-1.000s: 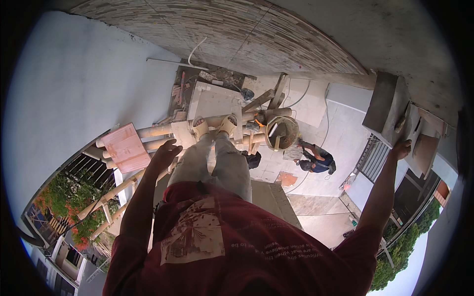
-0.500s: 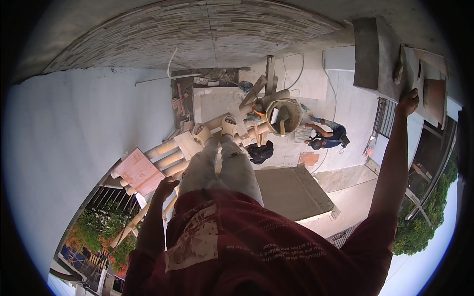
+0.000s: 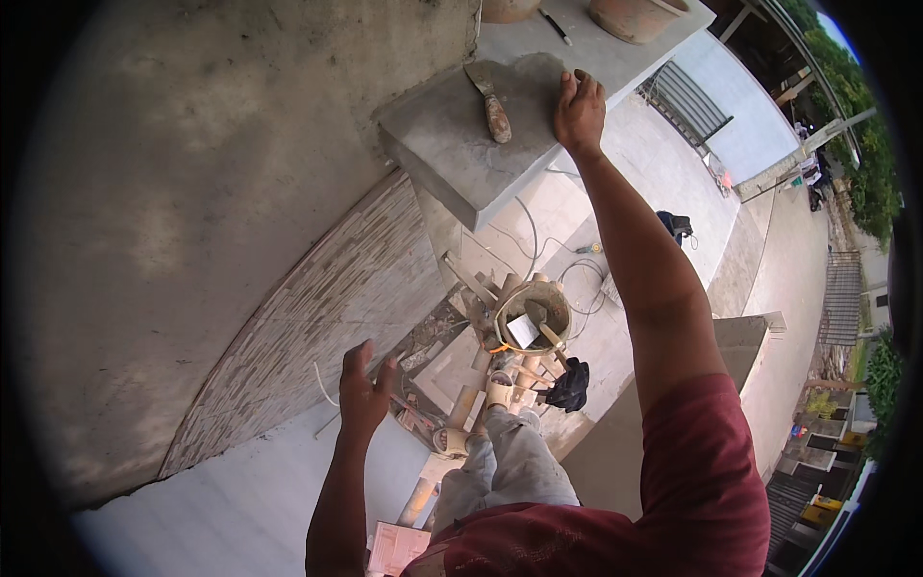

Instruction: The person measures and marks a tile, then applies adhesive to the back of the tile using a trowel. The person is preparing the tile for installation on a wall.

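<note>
Resting my right hand (image 3: 580, 113), fingers loosely bent, on 1 smooth grey concrete ledge (image 3: 437, 135), my left hand (image 3: 366, 392) open and empty, I could, with a careless sweep, knock 1 worn-handled flat metal scraper (image 3: 491, 101) off it, short of 2 round terracotta-coloured basins (image 3: 621, 23), toward 1 round mortar-smeared bucket (image 3: 558, 306) below.

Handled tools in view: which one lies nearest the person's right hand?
The flat metal scraper with a stained brown handle, lying on the grey ledge beside the right hand; the tan-handled trowel has its blade in the round, dirty bucket below.
</note>
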